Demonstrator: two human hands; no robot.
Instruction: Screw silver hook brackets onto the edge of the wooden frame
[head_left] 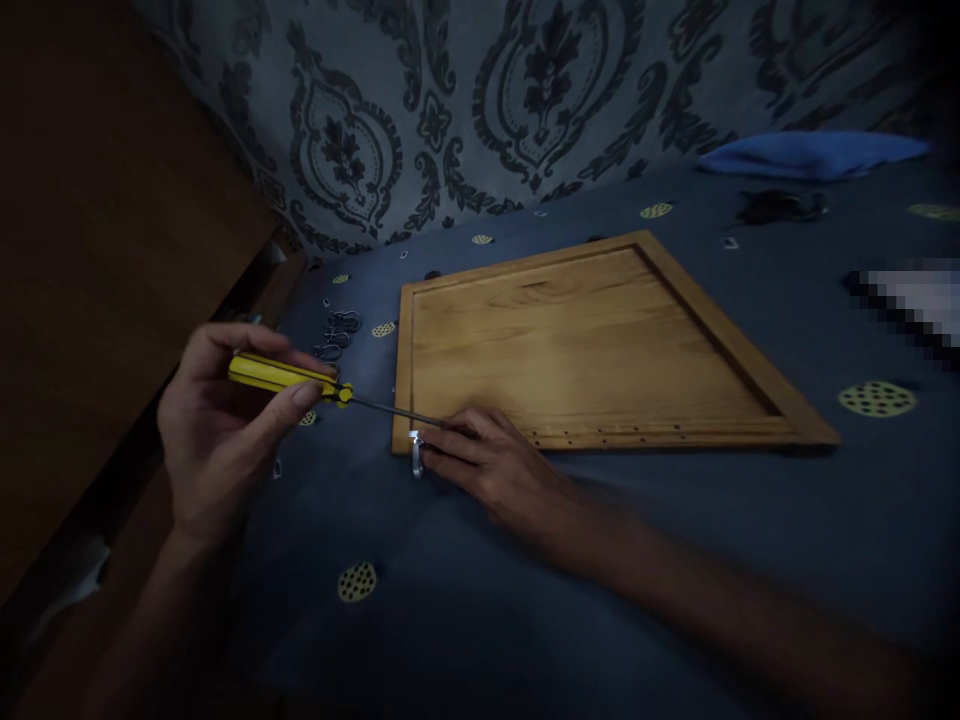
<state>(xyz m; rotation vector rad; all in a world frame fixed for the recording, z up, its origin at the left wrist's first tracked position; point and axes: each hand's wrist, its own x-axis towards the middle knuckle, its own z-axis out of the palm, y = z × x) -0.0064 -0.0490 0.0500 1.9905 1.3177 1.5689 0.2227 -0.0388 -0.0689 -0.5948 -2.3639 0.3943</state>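
Head view: holds a yellow-handled screwdriver [281, 374] in the left hand [201, 445], fingers wrapped round and thumb braced near the collar. Rests the right hand [499, 465] on the near edge of a framed wooden panel [525, 335], fingertips against a small metal fitting [417, 456]. Find the panel lying flat on a dark blue patterned cloth [480, 610], with the fitting at its near left corner, curved end hanging past the edge. Cannot tell whether the screwdriver's tip touches anything; lost to sight by the right fingers.

To do this well, pin the fitting firmly and square to the frame, and tuck the right fingertips out of the blade's path. Judging by the low slant of the shaft, better to raise the handle before putting weight on it; otherwise likely to skid toward the fingers or score the wood. Go slowly in such dim light. Mind the loose metal loops [339, 332] beyond the left hand, just beside the panel, and avoid sweeping them off with a sleeve or wrist.
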